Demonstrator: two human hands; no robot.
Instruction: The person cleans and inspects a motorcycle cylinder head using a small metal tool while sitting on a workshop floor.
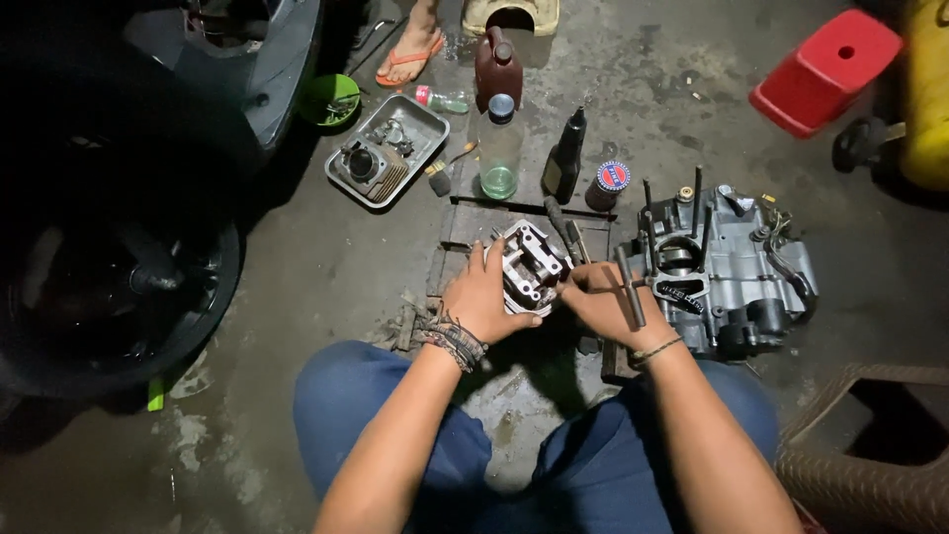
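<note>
while i sit low on the concrete floor (326, 267), the head camera looks down at my two hands in front of my knees. my left hand (486, 302) is closed around the near side of a grey cylinder head (531, 265), which rests on a small wooden board (465, 232). my right hand (603, 302) touches the right edge of the same part and is clenched on a dark t-shaped wrench (629, 287). just to the right stands the engine block (727, 272) with its long studs upright. farther from me i see a metal tray (390, 150) with small parts, a clear bottle (500, 148), a dark red jug (497, 67) and a black bottle (565, 158). a red stool (825, 71) is well apart, at the top right.
</note>
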